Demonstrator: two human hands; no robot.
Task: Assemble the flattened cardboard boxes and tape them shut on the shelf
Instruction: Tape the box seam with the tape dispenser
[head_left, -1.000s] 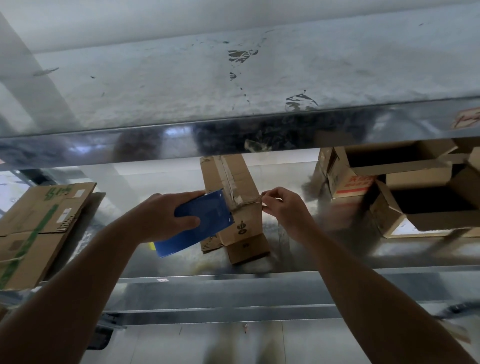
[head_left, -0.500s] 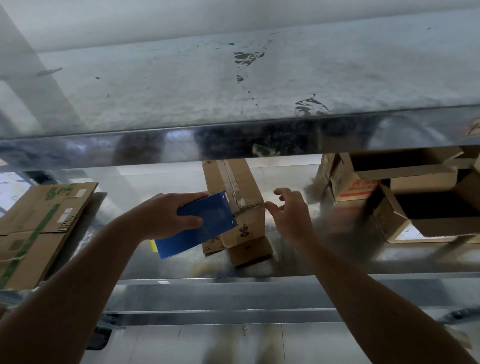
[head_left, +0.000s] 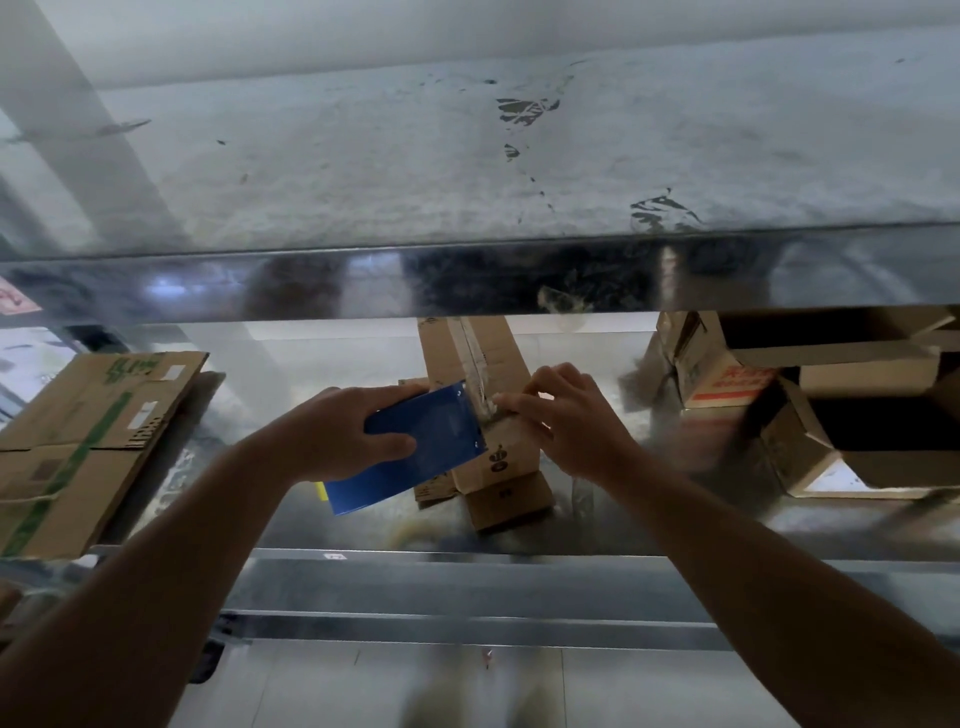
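The scene was dimly lit; glare was reflected along the metal shelf edge (head_left: 363, 283); the open boxes (head_left: 862, 371) at right were blurred; straight lines were bowed near the borders.

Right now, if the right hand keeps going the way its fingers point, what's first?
The clear tape strip on the tall brown cardboard box; the right hand looks to be touching it. Next, probably the blue flat tape dispenser in the left hand.
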